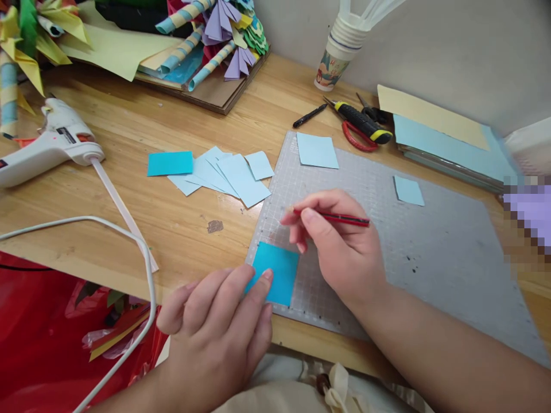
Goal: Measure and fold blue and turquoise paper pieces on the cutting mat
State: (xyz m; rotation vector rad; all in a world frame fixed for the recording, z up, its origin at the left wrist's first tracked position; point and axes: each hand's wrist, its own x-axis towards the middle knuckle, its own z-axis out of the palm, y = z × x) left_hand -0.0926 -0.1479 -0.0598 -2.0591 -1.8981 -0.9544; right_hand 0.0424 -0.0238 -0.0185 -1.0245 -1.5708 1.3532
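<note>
A bright blue square of paper [279, 269] lies on the lower left corner of the grey cutting mat [430, 264]. The fingertips of my left hand [224, 327] rest on its left part, fingers slightly bent and holding nothing. Above the square's upper right corner is my right hand [344, 246], closed around a red pencil with dark stripes [344, 218]. The pencil's rear end points right; its tip is hard to make out near my fingers. Two pale blue paper pieces, one large [317, 151] and one small [408, 190], lie farther back on the mat.
Pale blue papers [243, 178] and a bright blue strip [170, 163] lie left of the mat. A glue gun [55, 143] and its white cable [148, 275] occupy the left. Behind are a pen [310, 115], scissors [359, 136], a cutter [364, 122] and paper cups [338, 54].
</note>
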